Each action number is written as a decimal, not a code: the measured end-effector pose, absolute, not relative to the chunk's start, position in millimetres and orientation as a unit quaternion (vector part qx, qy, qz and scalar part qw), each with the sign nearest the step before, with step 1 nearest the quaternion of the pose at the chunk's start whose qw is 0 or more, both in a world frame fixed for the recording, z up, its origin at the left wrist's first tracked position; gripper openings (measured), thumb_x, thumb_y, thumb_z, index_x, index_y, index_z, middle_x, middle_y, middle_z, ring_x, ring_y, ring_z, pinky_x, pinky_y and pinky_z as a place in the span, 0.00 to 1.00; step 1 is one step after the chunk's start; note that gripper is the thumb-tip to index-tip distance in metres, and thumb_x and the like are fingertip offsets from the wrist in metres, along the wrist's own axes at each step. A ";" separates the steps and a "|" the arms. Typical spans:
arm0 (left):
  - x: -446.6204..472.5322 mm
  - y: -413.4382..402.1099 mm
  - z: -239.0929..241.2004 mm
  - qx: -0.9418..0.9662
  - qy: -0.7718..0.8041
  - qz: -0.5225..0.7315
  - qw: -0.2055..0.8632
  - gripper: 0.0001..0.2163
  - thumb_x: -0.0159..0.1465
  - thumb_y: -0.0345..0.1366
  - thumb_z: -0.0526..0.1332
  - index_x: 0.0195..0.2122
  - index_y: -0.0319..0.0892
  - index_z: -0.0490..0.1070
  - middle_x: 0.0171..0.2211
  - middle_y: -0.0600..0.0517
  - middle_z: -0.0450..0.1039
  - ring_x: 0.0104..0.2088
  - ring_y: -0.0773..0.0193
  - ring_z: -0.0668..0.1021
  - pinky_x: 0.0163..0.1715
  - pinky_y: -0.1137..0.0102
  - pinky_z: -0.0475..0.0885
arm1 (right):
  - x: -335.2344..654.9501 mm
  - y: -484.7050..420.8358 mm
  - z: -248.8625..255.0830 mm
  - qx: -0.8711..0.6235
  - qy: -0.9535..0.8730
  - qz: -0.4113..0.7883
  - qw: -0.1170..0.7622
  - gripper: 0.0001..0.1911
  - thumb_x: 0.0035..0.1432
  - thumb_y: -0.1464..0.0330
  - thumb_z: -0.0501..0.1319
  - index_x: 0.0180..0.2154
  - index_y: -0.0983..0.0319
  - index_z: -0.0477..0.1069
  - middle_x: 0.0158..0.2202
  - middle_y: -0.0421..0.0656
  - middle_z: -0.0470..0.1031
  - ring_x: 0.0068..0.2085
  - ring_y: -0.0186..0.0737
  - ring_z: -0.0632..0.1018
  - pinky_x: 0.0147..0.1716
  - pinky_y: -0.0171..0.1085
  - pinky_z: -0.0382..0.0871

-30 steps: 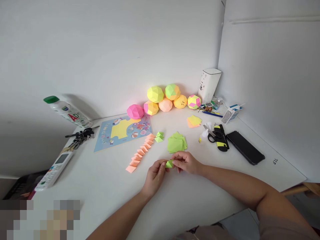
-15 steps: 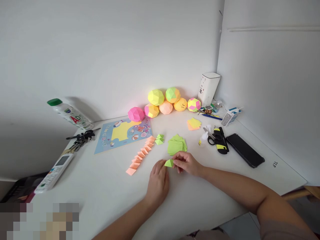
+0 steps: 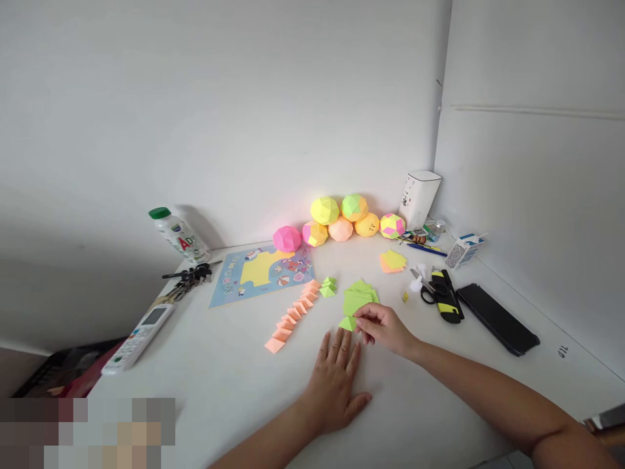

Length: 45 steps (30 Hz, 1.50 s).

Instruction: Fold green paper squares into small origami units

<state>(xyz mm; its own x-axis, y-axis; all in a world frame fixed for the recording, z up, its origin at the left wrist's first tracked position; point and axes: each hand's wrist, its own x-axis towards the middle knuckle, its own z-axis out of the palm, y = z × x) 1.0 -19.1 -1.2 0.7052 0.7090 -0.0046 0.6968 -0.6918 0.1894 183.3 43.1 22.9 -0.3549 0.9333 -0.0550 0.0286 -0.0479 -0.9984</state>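
Note:
My left hand (image 3: 334, 378) lies flat on the white table, fingers stretched out and spread. Just beyond its fingertips is a small folded green paper piece (image 3: 347, 323). My right hand (image 3: 385, 329) pinches that piece at its right edge between thumb and fingers. Right behind it lies a loose stack of green paper squares (image 3: 360, 296). A short group of folded green pieces (image 3: 329, 286) sits to the left of the stack. From there a slanting row of folded peach paper pieces (image 3: 293, 314) runs toward the front left.
Faceted paper balls (image 3: 340, 228) line the wall. At left are a blue picture board (image 3: 227, 286), a bottle (image 3: 183, 238), keys (image 3: 193, 277) and a remote (image 3: 139, 339). Scissors (image 3: 430, 293), a cutter (image 3: 448, 299), a black phone (image 3: 498, 319) and yellow-orange sheets (image 3: 393, 260) lie at right.
My left hand has let go of the folded green piece and flattened on the table. My right hand still holds the piece. The camera view has shifted, so the scene sits lower and further right.

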 end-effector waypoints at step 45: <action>0.6 -18.2 -10.6 0.926 0.359 0.101 0.052 0.38 0.62 0.56 0.46 0.65 0.36 0.40 0.65 0.36 0.35 0.64 0.38 0.45 0.59 0.45 0.42 | 192.6 72.1 -5.2 -0.434 -0.860 0.047 0.265 0.14 0.56 0.71 0.58 0.45 0.67 0.70 0.50 0.56 0.69 0.53 0.53 0.68 0.53 0.52 0.63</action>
